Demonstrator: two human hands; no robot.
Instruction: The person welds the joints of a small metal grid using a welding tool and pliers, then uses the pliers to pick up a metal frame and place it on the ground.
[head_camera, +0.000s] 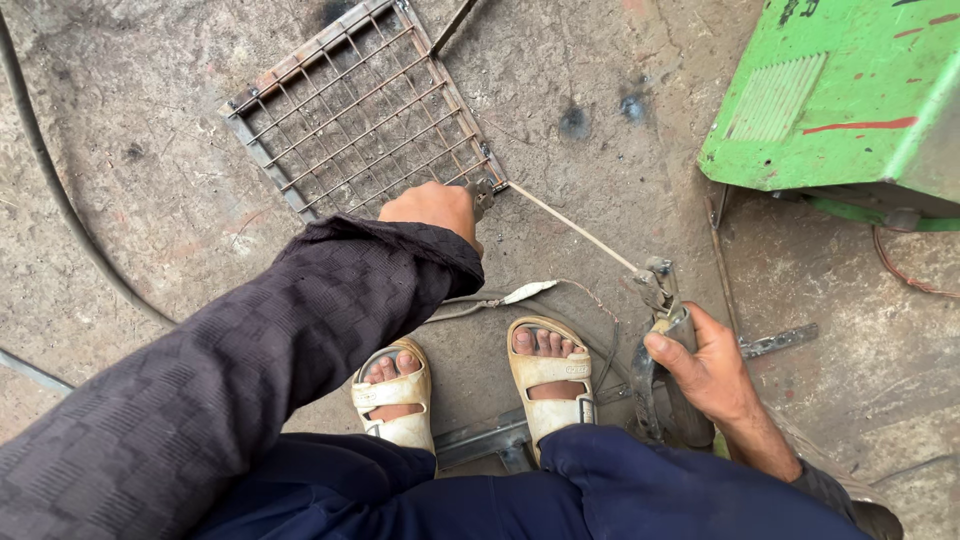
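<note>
Rough, stained concrete floor under a squatting person, with a wire grate and a welding rod meeting at one corner.

Left hand (432, 208) is closed around a small metal clamp or pliers (484, 193) pressed to the near right corner of the wire grate (355, 115), which lies flat on the floor beyond and to the left of those fingers. Right hand (706, 368) grips the electrode holder (662, 300); its thin rod (572, 227) runs from just beyond those fingers up and to the left, its tip ending at the same grate corner, touching or just short of it. The left hand is much the nearer to that corner. Whether rod and grate actually touch is hard to tell, and the left fingers are hidden behind the knuckles and dark sleeve (250, 350). Sandalled feet (470, 385) sit between the hands; a green machine casing (850, 95) is cut off at the upper right.
</note>
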